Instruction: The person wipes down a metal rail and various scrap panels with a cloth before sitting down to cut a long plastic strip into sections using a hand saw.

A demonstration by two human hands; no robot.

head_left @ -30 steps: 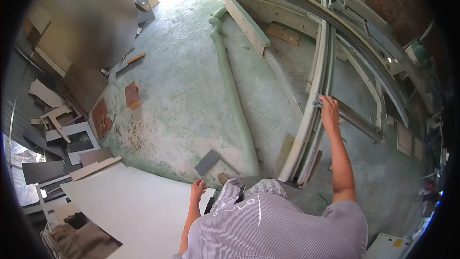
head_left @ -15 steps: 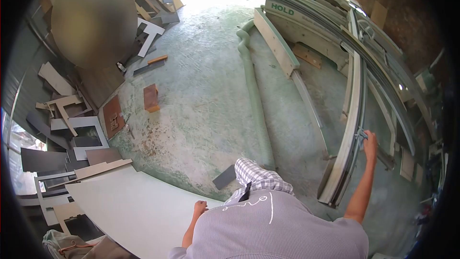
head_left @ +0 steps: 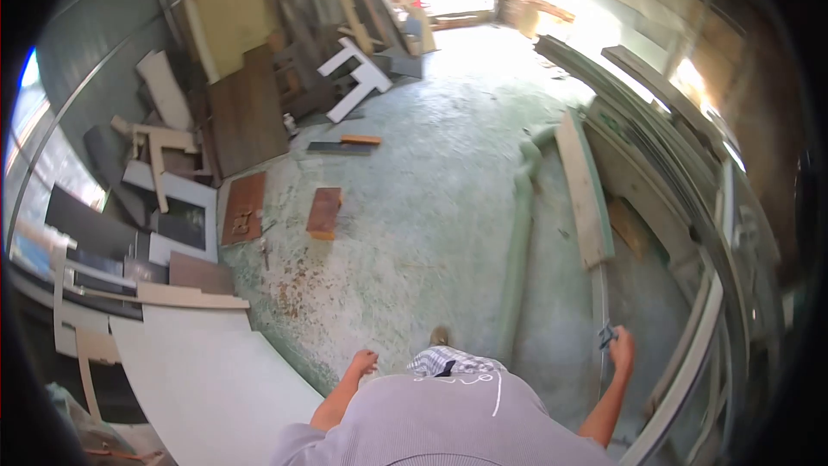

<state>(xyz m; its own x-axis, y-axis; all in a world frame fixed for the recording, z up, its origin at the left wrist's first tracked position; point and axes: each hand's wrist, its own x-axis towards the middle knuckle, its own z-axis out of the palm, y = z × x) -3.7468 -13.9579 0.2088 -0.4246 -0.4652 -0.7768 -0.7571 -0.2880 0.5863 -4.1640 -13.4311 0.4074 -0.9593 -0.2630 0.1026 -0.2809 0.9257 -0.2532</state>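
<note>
My right hand [head_left: 622,349] is out at my right side, its fingers closed on a crumpled blue-grey cloth [head_left: 607,335]. The cloth is small and partly hidden by the fingers. My left hand [head_left: 366,362] hangs out in front on the left, fingers curled in, with no object visible in it. Below and to its left lies a large white board [head_left: 216,380], apart from the hand. One shoe [head_left: 440,336] shows ahead of my checked trousers.
A green ribbed hose [head_left: 517,250] runs along the floor on the right, beside a long machine beam [head_left: 583,198] and metal rails [head_left: 681,362]. A reddish-brown block [head_left: 324,212] lies on the floor. Board offcuts [head_left: 185,216] and panels [head_left: 250,121] lean along the left wall.
My view has turned and moved forward past the rail end. The cloth, still in my right hand, has come away from beside the rail. My left hand has swung ahead, off the board.
</note>
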